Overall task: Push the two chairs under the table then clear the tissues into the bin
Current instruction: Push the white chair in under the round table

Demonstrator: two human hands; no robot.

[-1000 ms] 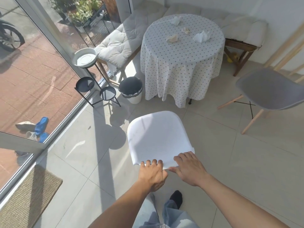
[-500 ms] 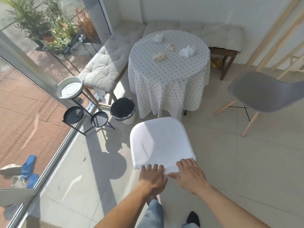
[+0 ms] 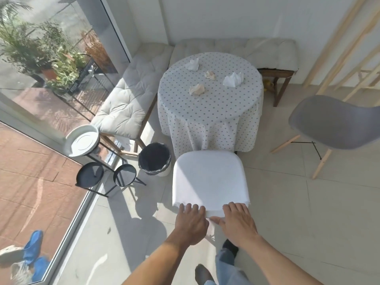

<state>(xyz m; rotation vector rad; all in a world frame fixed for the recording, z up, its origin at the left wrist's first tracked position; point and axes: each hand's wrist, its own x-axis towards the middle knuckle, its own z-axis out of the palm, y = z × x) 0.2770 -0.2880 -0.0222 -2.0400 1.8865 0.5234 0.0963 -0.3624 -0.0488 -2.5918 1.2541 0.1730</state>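
Observation:
A white chair [image 3: 208, 177] stands right in front of me, its front edge touching the hanging cloth of the round dotted table [image 3: 207, 112]. My left hand [image 3: 191, 223] and my right hand [image 3: 238, 222] both grip the chair's near edge, fingers curled over it. Several crumpled tissues lie on the tabletop: a white one [image 3: 192, 64] at the back left, a beige one [image 3: 210, 75], a beige one [image 3: 197, 89] nearer me, and a large white one [image 3: 233, 79]. A grey chair [image 3: 335, 122] stands apart at the right. The black-lined bin [image 3: 155, 158] sits left of the white chair.
A black plant stand [image 3: 107, 175] with a white dish [image 3: 83, 140] stands left of the bin by the glass door. Cushioned benches [image 3: 127, 101] wrap the corner behind the table. Wooden frame poles [image 3: 337, 46] lean at the right. My feet are below the chair.
The white chair has slid forward with both hands on it and now meets the tablecloth. I have stepped closer to the table; bin and plant stand look nearer.

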